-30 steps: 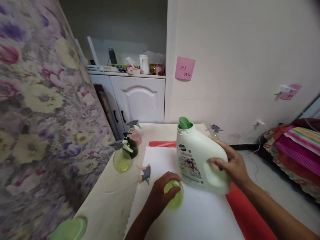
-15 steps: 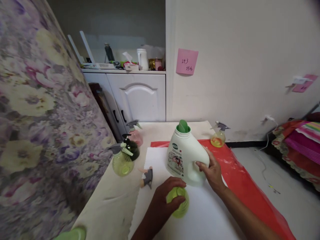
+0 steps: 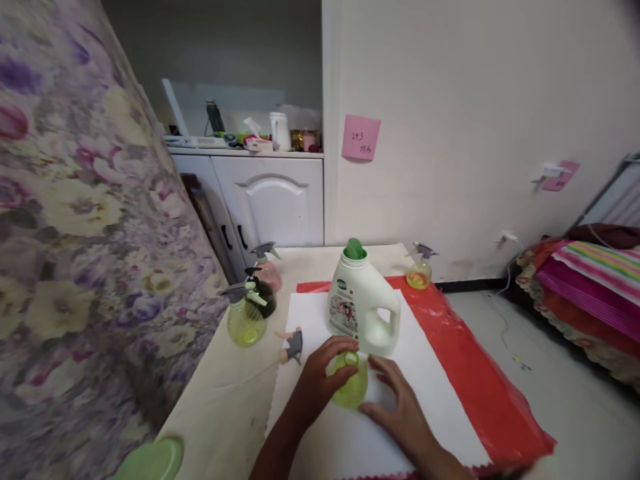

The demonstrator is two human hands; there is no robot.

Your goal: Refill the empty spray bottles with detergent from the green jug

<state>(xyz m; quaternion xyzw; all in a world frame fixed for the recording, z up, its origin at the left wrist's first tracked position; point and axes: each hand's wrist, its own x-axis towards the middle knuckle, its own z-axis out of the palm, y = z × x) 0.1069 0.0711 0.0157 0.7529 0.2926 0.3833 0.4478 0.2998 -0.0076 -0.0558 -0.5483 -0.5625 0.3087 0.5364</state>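
1. Presently, lower centre: yellow-green bottle (image 3: 353,392), open-mouthed, left hand (image 3: 320,373) closed round its shoulder; right hand (image 3: 400,403) loosely spread alongside, contact unclear. A knock could tip it.
2. Left of centre: loose trigger-spray head (image 3: 294,345); a sideways sweep could dislodge it.
3. Centre: handled jug (image 3: 357,303), standing just beyond, blocking forward reach; a bump might topple it.
4. Farther, left: dark pump bottle (image 3: 265,298), pink spray bottle (image 3: 271,275).

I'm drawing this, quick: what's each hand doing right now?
Left hand: holding the yellow-green bottle.
Right hand: open beside it; whether it touches can't be told.
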